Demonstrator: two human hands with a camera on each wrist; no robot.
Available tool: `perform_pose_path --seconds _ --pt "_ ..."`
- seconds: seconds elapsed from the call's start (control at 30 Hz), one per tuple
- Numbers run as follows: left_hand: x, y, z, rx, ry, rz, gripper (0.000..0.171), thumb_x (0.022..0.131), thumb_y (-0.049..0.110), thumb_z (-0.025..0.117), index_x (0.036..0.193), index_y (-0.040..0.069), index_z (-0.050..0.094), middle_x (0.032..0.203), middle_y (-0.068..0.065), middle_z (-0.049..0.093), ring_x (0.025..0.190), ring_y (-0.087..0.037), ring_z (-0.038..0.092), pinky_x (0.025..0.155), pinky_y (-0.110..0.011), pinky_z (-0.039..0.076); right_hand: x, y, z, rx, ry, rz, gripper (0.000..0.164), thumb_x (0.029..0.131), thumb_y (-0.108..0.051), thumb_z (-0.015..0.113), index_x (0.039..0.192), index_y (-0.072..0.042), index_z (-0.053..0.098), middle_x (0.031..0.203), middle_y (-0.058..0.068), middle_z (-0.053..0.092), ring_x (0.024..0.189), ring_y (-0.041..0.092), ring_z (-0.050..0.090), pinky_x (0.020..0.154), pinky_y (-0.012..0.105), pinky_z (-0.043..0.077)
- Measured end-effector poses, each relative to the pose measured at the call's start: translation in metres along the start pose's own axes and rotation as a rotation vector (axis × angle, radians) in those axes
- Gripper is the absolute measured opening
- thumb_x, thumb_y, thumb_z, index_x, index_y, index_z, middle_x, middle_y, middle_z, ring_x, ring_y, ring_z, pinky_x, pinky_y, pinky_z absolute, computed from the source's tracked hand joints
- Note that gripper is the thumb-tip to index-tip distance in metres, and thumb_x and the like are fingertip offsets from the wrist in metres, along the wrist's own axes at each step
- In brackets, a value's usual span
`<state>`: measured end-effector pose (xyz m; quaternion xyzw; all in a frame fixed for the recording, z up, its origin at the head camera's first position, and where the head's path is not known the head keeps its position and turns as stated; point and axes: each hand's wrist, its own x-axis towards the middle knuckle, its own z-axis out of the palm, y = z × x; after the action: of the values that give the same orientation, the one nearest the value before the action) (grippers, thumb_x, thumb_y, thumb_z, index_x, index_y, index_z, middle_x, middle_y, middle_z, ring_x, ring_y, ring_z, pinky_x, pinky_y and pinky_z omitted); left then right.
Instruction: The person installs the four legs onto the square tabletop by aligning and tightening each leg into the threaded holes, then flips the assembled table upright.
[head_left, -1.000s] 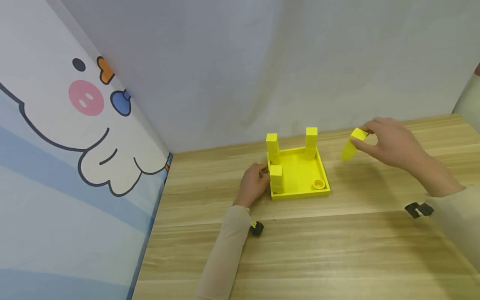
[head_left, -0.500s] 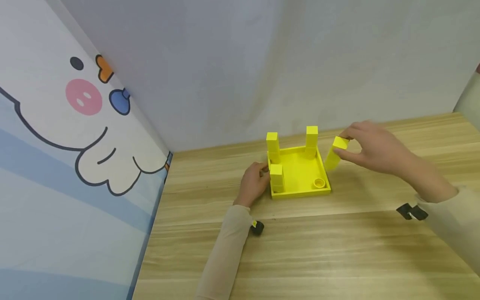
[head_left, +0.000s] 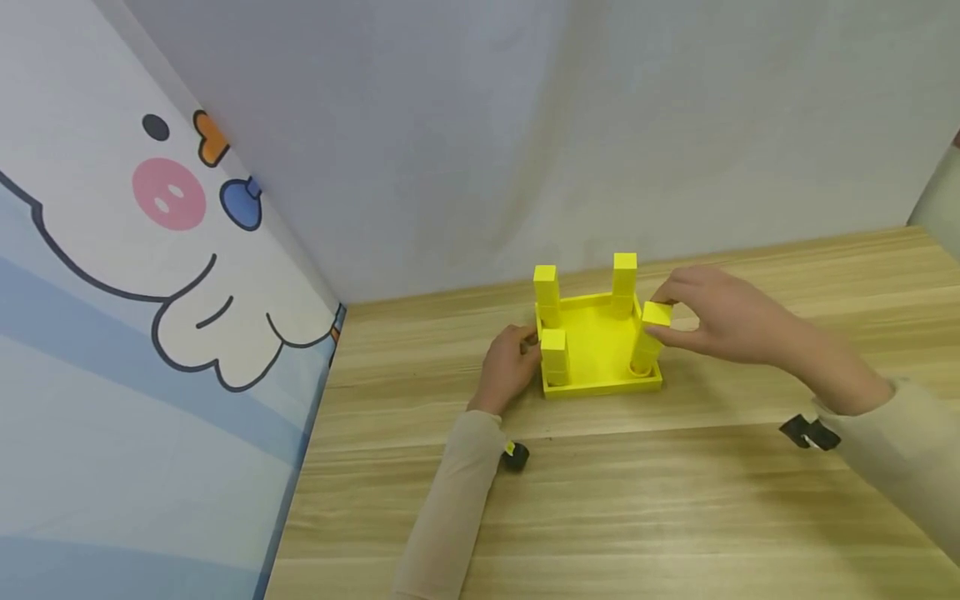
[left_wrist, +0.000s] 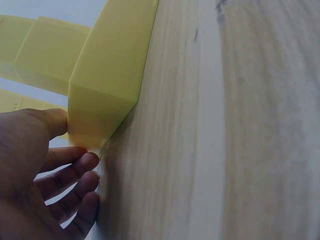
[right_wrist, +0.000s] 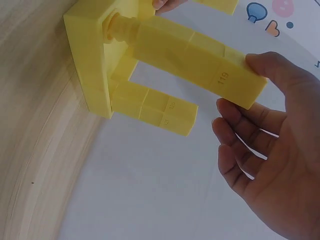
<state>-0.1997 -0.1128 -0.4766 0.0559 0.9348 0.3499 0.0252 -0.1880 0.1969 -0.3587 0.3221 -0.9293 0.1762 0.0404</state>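
Note:
A shallow yellow square tray (head_left: pixel 596 337) lies on the table. Square posts stand at its far left (head_left: pixel 547 292), far right (head_left: pixel 624 279) and near left (head_left: pixel 555 354) corners. My left hand (head_left: pixel 504 367) pinches the tray's left side; in the left wrist view, thumb and fingertips meet the tray wall (left_wrist: pixel 107 65) at a corner. With thumb and fingers, my right hand (head_left: pixel 723 317) holds a fourth yellow post (head_left: pixel 647 342) by its top, slightly tilted over the near right corner. Its threaded end (right_wrist: pixel 122 27) meets the round socket there; how deep it sits cannot be told.
The wood-grain table (head_left: pixel 600 500) stretches out in front of the tray. Behind it rises a pale grey wall (head_left: pixel 450 167). A panel with a cartoon print (head_left: pixel 150 333) borders the table on the left. Black wrist devices (head_left: pixel 516 456) hang at both sleeves.
The right hand has carried the post leftward and down, from right of the tray to its near right corner socket. The left hand has stayed on the tray's left side.

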Motion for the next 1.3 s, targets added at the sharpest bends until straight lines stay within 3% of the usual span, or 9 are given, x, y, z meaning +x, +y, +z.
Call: perform_pose_path --seconds 0.27,0.47,0.6,0.8,0.97,1.13,1.3 --pt "0.0 -0.001 0.0 -0.009 -0.005 -0.007 0.039 0.101 0.026 0.058 0.137 0.012 0.065 0.119 -0.009 0.067 0.107 -0.023 0.065 0.096 -0.041 0.055 0.002 -0.006 0.005 -0.006 -0.054 -0.023 0.034 0.09 -0.034 0.078 0.113 -0.009 0.072 0.11 0.003 0.071 0.106 0.027 0.065 0.096 0.05 0.053" --pt "0.001 -0.002 0.001 0.007 -0.001 -0.005 0.038 0.101 0.026 0.057 0.136 0.012 0.066 0.119 -0.009 0.068 0.106 -0.023 0.064 0.094 -0.041 0.055 0.004 -0.007 0.008 -0.043 -0.048 -0.043 0.03 0.089 -0.035 0.078 0.104 -0.011 0.071 0.101 0.0 0.07 0.095 0.022 0.064 0.087 0.046 0.054" --pt "0.002 -0.003 0.001 0.007 -0.006 -0.013 0.039 0.101 0.028 0.057 0.136 0.013 0.065 0.119 -0.009 0.068 0.107 -0.023 0.064 0.095 -0.041 0.055 0.005 -0.005 0.011 -0.092 -0.035 -0.02 0.031 0.087 -0.04 0.077 0.1 -0.012 0.07 0.096 -0.001 0.068 0.092 0.022 0.064 0.089 0.046 0.053" --pt "0.002 -0.003 0.002 0.0 -0.013 -0.017 0.04 0.101 0.029 0.057 0.138 0.013 0.064 0.121 -0.008 0.067 0.11 -0.024 0.064 0.097 -0.042 0.054 0.001 -0.005 0.005 -0.078 -0.047 -0.033 0.048 0.085 -0.042 0.079 0.121 -0.012 0.068 0.106 -0.001 0.069 0.1 0.024 0.065 0.097 0.05 0.05" --pt "0.002 -0.003 0.002 0.006 -0.006 -0.013 0.039 0.101 0.027 0.058 0.137 0.013 0.065 0.12 -0.009 0.067 0.109 -0.024 0.065 0.096 -0.042 0.055 -0.003 -0.003 -0.003 -0.027 -0.073 -0.088 0.053 0.082 -0.024 0.073 0.134 -0.014 0.063 0.12 0.001 0.068 0.114 0.029 0.062 0.102 0.055 0.047" --pt "0.002 -0.003 0.002 0.006 -0.008 -0.013 0.038 0.102 0.027 0.058 0.136 0.013 0.065 0.119 -0.009 0.067 0.109 -0.024 0.065 0.096 -0.042 0.055 -0.002 -0.002 -0.004 0.001 -0.065 -0.092 0.044 0.083 -0.017 0.069 0.127 -0.013 0.066 0.124 0.003 0.068 0.121 0.032 0.06 0.104 0.055 0.047" --pt "0.002 -0.003 0.002 0.007 -0.01 -0.012 0.038 0.102 0.029 0.058 0.136 0.012 0.066 0.119 -0.009 0.067 0.108 -0.024 0.064 0.095 -0.042 0.055 0.0 -0.002 -0.004 0.0 -0.05 -0.073 0.031 0.088 -0.024 0.073 0.116 -0.012 0.069 0.118 0.002 0.07 0.118 0.03 0.062 0.103 0.053 0.049"
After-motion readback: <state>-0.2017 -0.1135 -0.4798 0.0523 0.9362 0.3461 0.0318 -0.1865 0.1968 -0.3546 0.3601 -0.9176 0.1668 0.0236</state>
